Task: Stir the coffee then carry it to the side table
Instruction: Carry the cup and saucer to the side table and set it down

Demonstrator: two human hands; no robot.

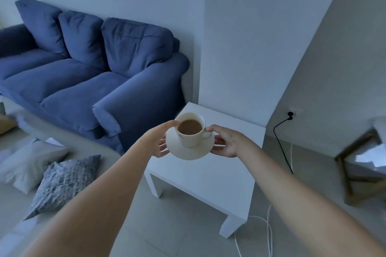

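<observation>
Two hands hold a white saucer (189,150) in the air above the white desk (211,175). The left hand (159,141) grips the saucer's left edge, and its thumb touches the cup (191,131). The right hand (228,142) grips the right edge, with its thumb by the cup's handle. The cup stands on the saucer, tipped a little, and has brown coffee (190,127) in it. A blue sofa (83,73) sits far left, just beside the desk. Two pillows (52,173) lie on the floor near left. A black cord (281,142) hangs from a wall plug at the right.
</observation>
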